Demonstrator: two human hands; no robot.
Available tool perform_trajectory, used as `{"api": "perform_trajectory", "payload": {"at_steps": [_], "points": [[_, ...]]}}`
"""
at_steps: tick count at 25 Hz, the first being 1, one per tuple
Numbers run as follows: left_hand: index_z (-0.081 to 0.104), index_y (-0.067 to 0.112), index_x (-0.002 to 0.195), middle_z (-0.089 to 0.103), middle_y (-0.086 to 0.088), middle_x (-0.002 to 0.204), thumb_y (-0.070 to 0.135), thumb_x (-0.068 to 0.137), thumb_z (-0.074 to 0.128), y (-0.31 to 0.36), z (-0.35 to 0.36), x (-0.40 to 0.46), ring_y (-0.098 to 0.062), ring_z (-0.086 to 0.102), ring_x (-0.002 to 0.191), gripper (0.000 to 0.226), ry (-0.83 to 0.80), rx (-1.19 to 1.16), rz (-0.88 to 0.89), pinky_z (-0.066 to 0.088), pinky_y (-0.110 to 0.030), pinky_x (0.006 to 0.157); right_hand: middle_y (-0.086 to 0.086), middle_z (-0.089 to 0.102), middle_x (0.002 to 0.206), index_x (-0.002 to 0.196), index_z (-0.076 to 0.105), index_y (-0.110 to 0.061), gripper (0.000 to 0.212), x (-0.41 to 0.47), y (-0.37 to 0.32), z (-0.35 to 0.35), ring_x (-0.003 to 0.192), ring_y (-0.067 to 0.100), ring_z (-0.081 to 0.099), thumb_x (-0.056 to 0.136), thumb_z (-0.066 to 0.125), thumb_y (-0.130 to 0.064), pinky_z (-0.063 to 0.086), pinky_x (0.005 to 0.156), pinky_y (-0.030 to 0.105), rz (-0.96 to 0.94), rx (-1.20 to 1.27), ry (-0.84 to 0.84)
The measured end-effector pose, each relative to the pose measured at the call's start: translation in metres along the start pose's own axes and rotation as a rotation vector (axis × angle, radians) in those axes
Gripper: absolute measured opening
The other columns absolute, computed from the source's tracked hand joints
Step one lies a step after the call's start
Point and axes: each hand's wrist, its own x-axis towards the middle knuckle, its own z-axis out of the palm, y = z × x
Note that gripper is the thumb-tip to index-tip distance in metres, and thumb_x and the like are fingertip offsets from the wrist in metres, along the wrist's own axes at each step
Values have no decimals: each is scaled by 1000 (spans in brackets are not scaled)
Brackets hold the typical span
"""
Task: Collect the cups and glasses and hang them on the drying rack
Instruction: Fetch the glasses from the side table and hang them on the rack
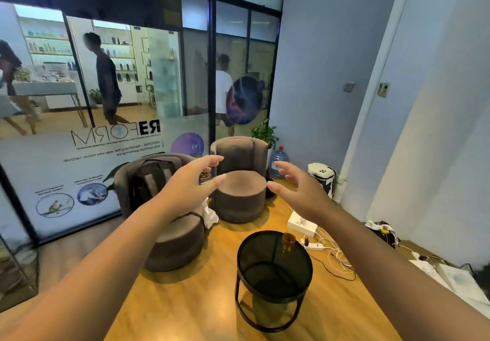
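Observation:
A small amber glass (288, 242) stands upright on the far right part of a round black side table with a dark glass top (267, 266). Both my arms are stretched forward, well above and beyond the table. My left hand (195, 181) is held in the air with its fingers loosely spread, and it holds nothing. My right hand (297, 184) mirrors it, fingers relaxed and empty. No drying rack is in view.
Two brown round armchairs (240, 181) stand by the glass wall, the left one with a dark backpack (152, 179). A water bottle (278, 160), a potted plant (265, 132), a white box, a power strip (314, 246) and cables lie on the wooden floor to the right.

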Motion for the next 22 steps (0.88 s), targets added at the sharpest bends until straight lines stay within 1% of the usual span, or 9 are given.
{"api": "perform_trajectory", "payload": {"at_steps": [2,3,6,9,12,14,18,20,22], "points": [[50,32,152,59,10,146,40,101,64,-13,21,31,-9,55,131,53,-38,-29,7,43,-27,105,-9,54,154,151,43,-50,76,23,22,-1,123,2,47,82,58,-77,45,91,29,21,-17,22],[50,33,151,59,11,145,41,101,64,-20,32,45,-7,55,129,53,-58,-41,15,45,-27,105,-8,54,153,151,43,-49,77,34,32,-1,125,3,47,81,57,-78,46,91,30,34,-28,33],[49,37,151,60,12,143,44,101,63,-49,62,93,-6,56,126,52,-127,-86,39,49,-31,106,-8,54,153,152,43,-49,75,68,60,7,130,8,50,83,58,-75,47,92,32,95,-58,82],[49,38,149,60,14,141,46,101,62,-81,86,139,-6,56,127,51,-174,-131,82,50,-36,109,-7,53,155,151,42,-50,71,100,79,22,127,6,48,85,60,-71,45,91,31,161,-63,118],[49,38,148,60,13,143,48,100,62,-119,104,185,-7,56,127,51,-256,-158,122,51,-36,108,-5,53,155,147,41,-54,65,134,96,46,134,16,52,87,62,-68,44,91,30,241,-69,158],[49,37,149,60,11,143,46,100,63,-142,115,212,-8,56,128,52,-340,-185,144,51,-35,108,-6,52,156,145,40,-56,64,152,106,60,137,18,51,87,63,-70,45,94,32,311,-70,212],[49,38,150,59,12,144,45,100,64,-180,141,261,-7,55,128,53,-450,-203,185,50,-31,104,-7,50,157,150,42,-53,68,179,127,84,140,18,49,89,66,-68,47,96,35,426,-75,276],[48,38,150,58,13,145,46,100,64,-190,159,282,-5,54,127,53,-502,-206,208,50,-32,106,-7,50,158,151,41,-54,66,188,137,92,141,19,48,91,67,-65,47,98,38,479,-75,304],[47,39,151,58,13,146,46,99,64,-197,178,299,-5,54,128,55,-549,-213,233,51,-36,108,-6,49,158,152,41,-51,67,195,150,95,143,20,47,92,68,-62,45,98,37,518,-82,338]]}}
